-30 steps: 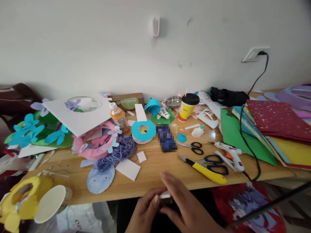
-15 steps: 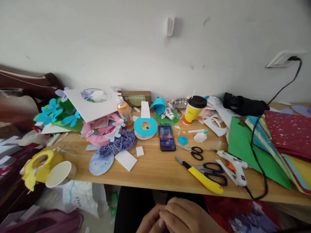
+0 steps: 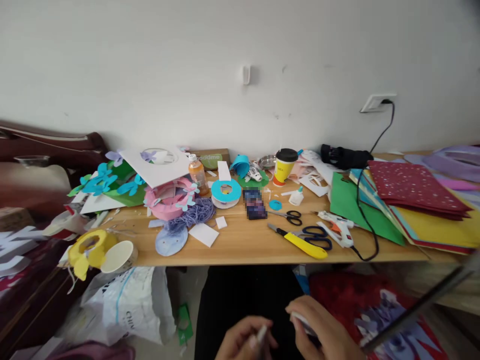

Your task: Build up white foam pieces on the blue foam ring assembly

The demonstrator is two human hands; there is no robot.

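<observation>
Both of my hands are in front of my dark-clothed lap, below the table edge and apart from each other. My left hand (image 3: pixel 240 342) is closed, its fingers pinched around a small pale thing with a narrow tip (image 3: pixel 261 333), blurred. My right hand (image 3: pixel 324 332) curls around a whitish, smooth-edged thing (image 3: pixel 304 323), mostly hidden by the fingers. Nearest on the table above them lie a yellow-handled utility knife (image 3: pixel 302 244), large dark-blue-handled scissors (image 3: pixel 317 237), small black-handled scissors (image 3: pixel 293 217) and a phone (image 3: pixel 255 204).
A plugged-in hot glue gun (image 3: pixel 339 227) trails its cord at right beside coloured sheets (image 3: pixel 416 190). A yellow cup (image 3: pixel 285 167), drink bottle (image 3: pixel 197 175), blue-topped ring (image 3: pixel 226 192), purple yarn (image 3: pixel 195 215) and paper cup (image 3: pixel 120 256) stand about. Bags (image 3: pixel 131 305) lie below.
My hands were clasped together; now they are apart, the right one moved to the right, with pale things showing in both. The view has shifted right, and a blurred dark bar shows at lower right.
</observation>
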